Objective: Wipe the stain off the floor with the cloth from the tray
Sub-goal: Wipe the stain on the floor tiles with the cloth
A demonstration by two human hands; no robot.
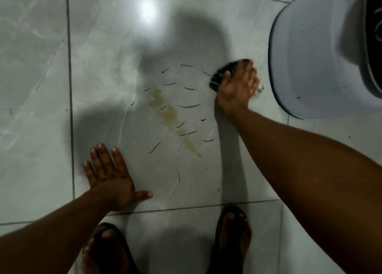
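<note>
A yellowish-brown stain (171, 116) runs diagonally across a pale marble-look floor tile, with short dark pen-like marks scattered around it. My right hand (237, 87) presses a dark cloth (219, 73) flat on the floor, up and to the right of the stain; a pale corner of the cloth shows at the hand's right side. My left hand (111, 176) lies palm down on the tile below and left of the stain, fingers spread, holding nothing. The white tray (322, 67) lies at the upper right, beside my right hand.
My two feet in dark sandals (231, 232) stand at the bottom edge, just behind a grout line. A dark patterned mat (374, 29) shows at the far right past the tray. A ceiling light glares on the tile at top centre.
</note>
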